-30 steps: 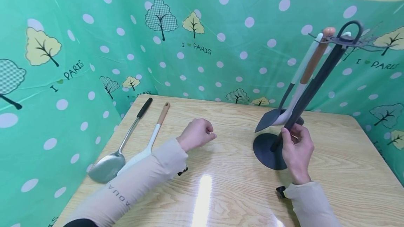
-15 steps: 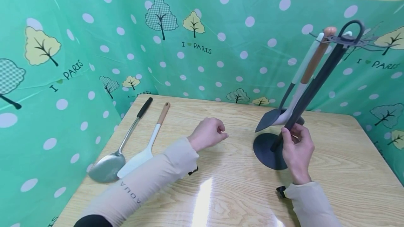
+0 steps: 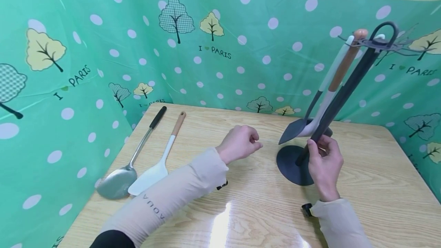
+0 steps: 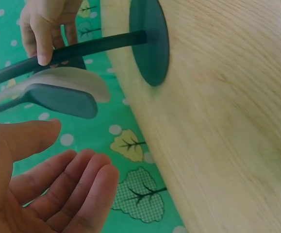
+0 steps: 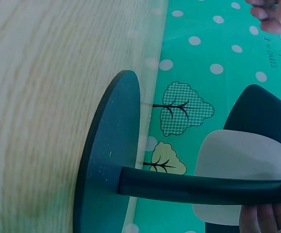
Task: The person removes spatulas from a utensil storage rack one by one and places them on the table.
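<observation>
My right hand (image 3: 325,165) grips the lower pole of a black utensil stand (image 3: 339,102), whose round base (image 3: 288,163) is on the table. From the stand's top hang a dark spatula (image 3: 293,130) with a pale green handle and a white utensil with a brown handle (image 3: 341,68). Another utensil behind the pole is mostly hidden. To the left of the stand, my left hand (image 3: 240,143) hovers over the table with nothing in it. The left wrist view shows its fingers (image 4: 94,194) loosely bent, thumb apart, near the hanging blades.
On the table's left side lie a steel wok spatula (image 3: 117,183) with a black grip and a white spatula (image 3: 151,175) with a wooden handle. My left sleeve passes close by the white one. A green patterned cloth (image 3: 220,49) hangs behind the wooden table (image 3: 262,209).
My left hand has moved right, away from the two lying spatulas and closer to the stand. My right hand stays on the pole, and the stand has not moved.
</observation>
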Demonstrator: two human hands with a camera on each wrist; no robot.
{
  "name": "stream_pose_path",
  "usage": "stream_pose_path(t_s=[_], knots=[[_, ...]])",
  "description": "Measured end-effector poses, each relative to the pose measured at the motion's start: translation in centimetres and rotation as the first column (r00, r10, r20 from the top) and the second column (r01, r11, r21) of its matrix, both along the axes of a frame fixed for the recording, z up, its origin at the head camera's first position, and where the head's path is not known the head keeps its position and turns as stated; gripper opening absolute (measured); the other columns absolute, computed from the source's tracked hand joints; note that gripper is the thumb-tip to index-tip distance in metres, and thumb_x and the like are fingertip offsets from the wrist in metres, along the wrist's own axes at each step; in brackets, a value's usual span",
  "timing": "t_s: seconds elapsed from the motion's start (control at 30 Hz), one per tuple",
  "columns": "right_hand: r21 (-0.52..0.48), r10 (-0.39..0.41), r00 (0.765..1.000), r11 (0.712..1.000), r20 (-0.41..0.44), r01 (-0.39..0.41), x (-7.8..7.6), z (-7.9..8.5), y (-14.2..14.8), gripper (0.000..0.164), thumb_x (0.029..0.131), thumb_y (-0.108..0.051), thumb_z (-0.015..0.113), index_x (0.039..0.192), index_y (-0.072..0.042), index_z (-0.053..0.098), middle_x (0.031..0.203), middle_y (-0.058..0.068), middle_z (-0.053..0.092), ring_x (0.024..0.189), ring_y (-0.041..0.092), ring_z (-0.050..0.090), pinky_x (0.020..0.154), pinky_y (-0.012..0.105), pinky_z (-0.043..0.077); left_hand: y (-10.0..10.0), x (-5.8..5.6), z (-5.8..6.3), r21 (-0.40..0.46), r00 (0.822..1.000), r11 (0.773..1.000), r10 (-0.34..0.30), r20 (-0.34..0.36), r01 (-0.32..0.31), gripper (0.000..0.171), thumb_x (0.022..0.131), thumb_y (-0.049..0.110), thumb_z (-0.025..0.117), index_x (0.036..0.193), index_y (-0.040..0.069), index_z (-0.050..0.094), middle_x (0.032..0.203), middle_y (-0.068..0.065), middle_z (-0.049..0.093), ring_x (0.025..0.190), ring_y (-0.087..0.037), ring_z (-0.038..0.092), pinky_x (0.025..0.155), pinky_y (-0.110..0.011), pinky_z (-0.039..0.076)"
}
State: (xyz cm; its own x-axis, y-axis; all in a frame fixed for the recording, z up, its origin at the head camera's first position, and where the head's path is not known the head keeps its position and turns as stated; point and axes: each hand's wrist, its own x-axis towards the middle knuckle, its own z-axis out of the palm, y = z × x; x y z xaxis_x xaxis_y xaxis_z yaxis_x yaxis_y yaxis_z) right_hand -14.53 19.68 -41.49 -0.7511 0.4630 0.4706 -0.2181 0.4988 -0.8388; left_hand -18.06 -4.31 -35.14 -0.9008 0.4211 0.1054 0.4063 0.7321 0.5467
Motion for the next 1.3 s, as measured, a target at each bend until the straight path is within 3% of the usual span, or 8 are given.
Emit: stream_pose_path(t_s=[0.3,0.67,0.8,1.03,1.3], knots=[[-0.013,0.004,0.999,1.000,-0.045,-0.005,-0.2,-0.3,0.0,0.027,0.090,-0.019,0.066,0.113,-0.004,0.062,0.100,0.008,0.061,0.086,0.008,0.056,0.077,0.009,0.046,1.5,0.1,0.8,0.045,0.999,0.999,-0.026,-0.036,0.028,0.021,0.086,0.027,0.072,0.096,0.009,0.073,0.084,0.005,0.069,0.071,-0.002,0.059,0.066,-0.016,0.048],[-0.019,0.002,1.000,1.000,-0.025,-0.002,-0.2,-0.3,0.1,0.028,0.090,-0.017,0.066,0.113,-0.002,0.062,0.100,0.007,0.061,0.086,0.006,0.056,0.078,0.011,0.047,3.1,-0.1,1.9,0.105,0.995,0.992,-0.068,-0.079,0.076,0.020,0.087,0.025,0.070,0.099,0.009,0.073,0.083,0.006,0.068,0.070,0.001,0.057,0.066,-0.011,0.045],[0.014,-0.006,1.000,1.000,-0.018,0.006,-0.2,-0.1,0.0,0.029,0.091,-0.020,0.066,0.114,-0.002,0.061,0.100,0.007,0.061,0.086,0.007,0.057,0.078,0.011,0.047,3.6,-0.2,2.3,0.152,0.991,0.983,-0.093,-0.094,0.106,0.020,0.087,0.025,0.070,0.100,0.010,0.072,0.084,0.007,0.068,0.071,0.003,0.056,0.065,-0.009,0.044],[-0.028,0.004,0.999,1.000,-0.035,-0.005,-0.3,-0.2,0.0,0.028,0.090,-0.019,0.067,0.113,-0.005,0.063,0.101,0.008,0.061,0.087,0.010,0.057,0.078,0.010,0.047,4.6,-0.4,3.0,0.219,0.987,0.966,-0.117,-0.108,0.138,0.023,0.089,0.024,0.069,0.106,0.009,0.071,0.089,0.005,0.068,0.074,0.003,0.057,0.067,-0.007,0.043],[0.015,-0.004,1.000,1.000,-0.013,0.004,-0.1,0.0,0.0,0.030,0.090,-0.017,0.067,0.115,-0.003,0.061,0.101,0.005,0.061,0.087,0.004,0.056,0.079,0.011,0.047,6.2,-0.7,3.4,0.322,0.988,0.939,-0.083,-0.133,0.123,0.029,0.091,0.024,0.065,0.115,0.008,0.066,0.098,0.000,0.068,0.078,0.002,0.058,0.070,-0.006,0.045]])
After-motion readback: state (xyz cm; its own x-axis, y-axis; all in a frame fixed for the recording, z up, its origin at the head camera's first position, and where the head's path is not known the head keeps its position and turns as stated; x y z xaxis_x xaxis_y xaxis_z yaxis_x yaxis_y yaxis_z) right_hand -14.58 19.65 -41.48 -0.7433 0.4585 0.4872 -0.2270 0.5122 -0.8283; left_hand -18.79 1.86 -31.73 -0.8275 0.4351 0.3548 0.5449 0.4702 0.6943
